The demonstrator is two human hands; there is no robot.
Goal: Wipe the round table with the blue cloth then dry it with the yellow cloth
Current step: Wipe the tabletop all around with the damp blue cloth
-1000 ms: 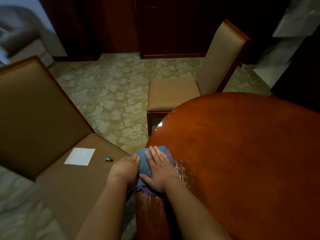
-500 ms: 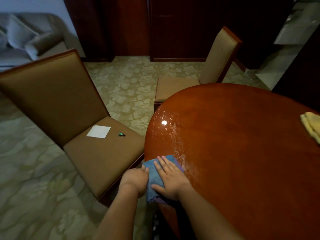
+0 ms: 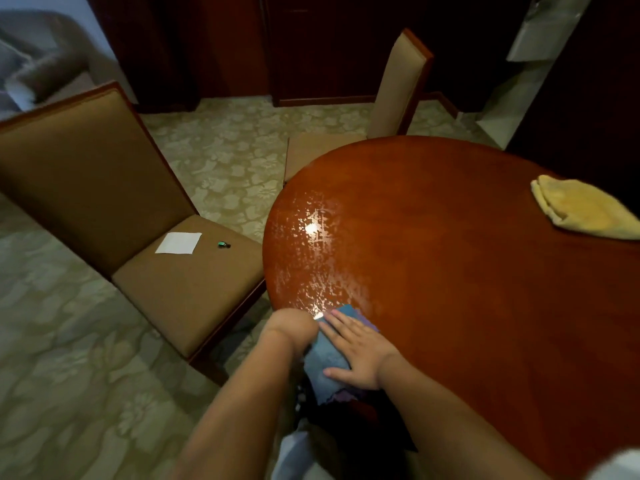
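Observation:
The round red-brown wooden table [image 3: 450, 271] fills the right half of the view, with wet streaks shining on its left part. At its near left edge lies the blue cloth [image 3: 327, 362], partly hanging over the rim. My right hand [image 3: 356, 351] presses flat on it with straight fingers. Beside it, my left hand [image 3: 292, 329] is at the cloth's left edge, blurred, its fingers hidden. The folded yellow cloth [image 3: 585, 209] lies on the table at the far right.
A brown padded chair [image 3: 166, 271] stands left of the table, with a white paper [image 3: 179, 243] and a small green object [image 3: 223, 244] on its seat. A second chair [image 3: 394, 98] stands behind the table. Patterned carpet covers the floor.
Both hands and the blue cloth have slid along the table's left edge toward me. More wet streaks show behind them, and the view has shifted so the yellow cloth is visible.

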